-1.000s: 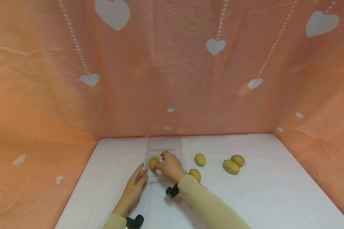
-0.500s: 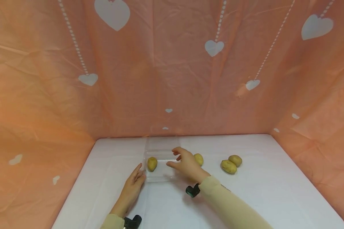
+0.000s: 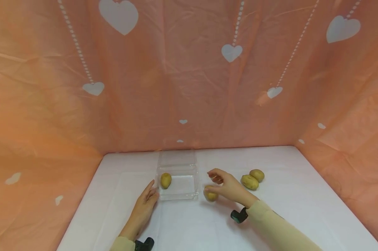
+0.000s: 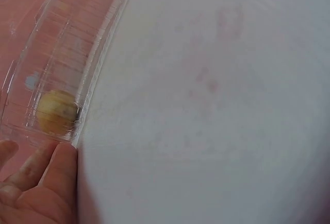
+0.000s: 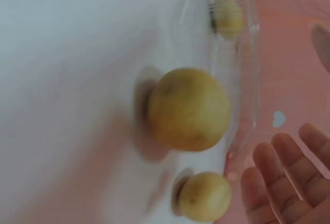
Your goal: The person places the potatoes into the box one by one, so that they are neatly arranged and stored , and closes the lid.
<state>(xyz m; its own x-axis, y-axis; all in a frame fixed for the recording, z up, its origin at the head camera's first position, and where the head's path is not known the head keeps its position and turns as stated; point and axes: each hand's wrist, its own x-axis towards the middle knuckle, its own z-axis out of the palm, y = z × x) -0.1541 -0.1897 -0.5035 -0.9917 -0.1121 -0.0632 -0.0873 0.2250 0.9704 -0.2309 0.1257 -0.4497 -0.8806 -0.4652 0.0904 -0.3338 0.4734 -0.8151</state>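
A clear plastic clamshell box [image 3: 176, 199] stands on the white table with its lid laid back. One yellow potato [image 3: 165, 181] lies in its left part. My left hand [image 3: 143, 205] rests against the box's left side, fingers fairly straight; the left wrist view shows the fingertips [image 4: 64, 154] at the box's end. My right hand [image 3: 229, 188] hovers right of the box, fingers spread and holding nothing. Just under its thumb lies a loose potato [image 3: 211, 194], seen large in the right wrist view. Another potato [image 5: 205, 196] shows there beyond it; the hand hides it in the head view.
Two more potatoes [image 3: 250, 182] lie close together farther right on the table. An orange cloth [image 3: 207, 104] with white hearts stands around the table's back and sides.
My right hand has left the potato in the box and moved right, over the loose potato beside it. The left hand has stayed at the box's side.
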